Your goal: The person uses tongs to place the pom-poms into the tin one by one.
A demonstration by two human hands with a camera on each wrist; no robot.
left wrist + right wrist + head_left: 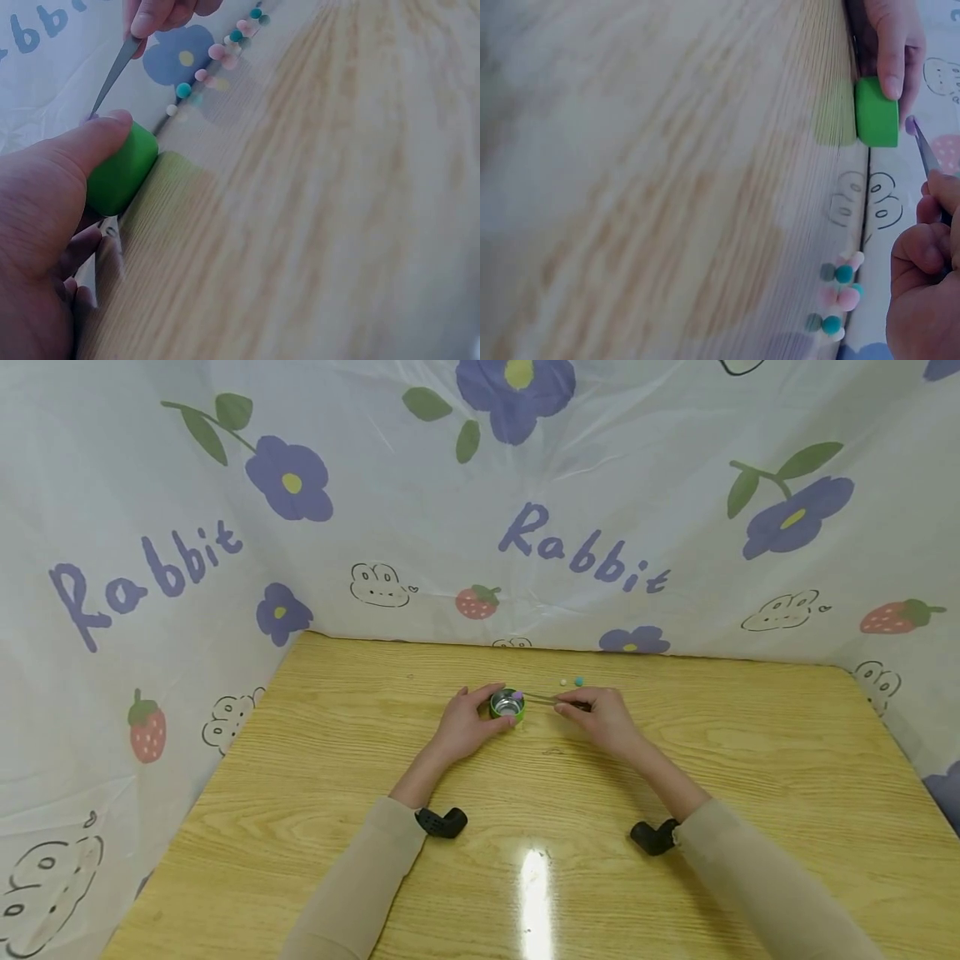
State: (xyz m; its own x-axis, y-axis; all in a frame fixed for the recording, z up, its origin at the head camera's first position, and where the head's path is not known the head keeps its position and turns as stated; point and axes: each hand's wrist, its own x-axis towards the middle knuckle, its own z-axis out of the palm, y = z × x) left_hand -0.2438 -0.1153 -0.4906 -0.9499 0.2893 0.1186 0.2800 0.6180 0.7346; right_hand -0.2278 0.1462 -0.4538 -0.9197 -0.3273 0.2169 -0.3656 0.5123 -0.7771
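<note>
My left hand (463, 725) grips a small green bowl (127, 171) with a shiny metal inside, thumb along the near rim and fingers behind it. The bowl stands upright on the wooden table. In my right hand (603, 718) a pair of thin metal tweezers (540, 698) is pinched, pointing left toward the bowl. A small purple ball (910, 124) sits at the tweezer tips. From the head view, the ball (517, 695) overlaps the bowl's right rim; the right wrist view shows it just above rim height.
Beyond the right hand lie a white ball (563, 682) and a blue ball (579, 681). Both wrist views show several small balls in a loose row, among them a teal ball (184, 90) and a pink ball (847, 298). A printed cloth (420, 527) hangs behind the table (300, 760).
</note>
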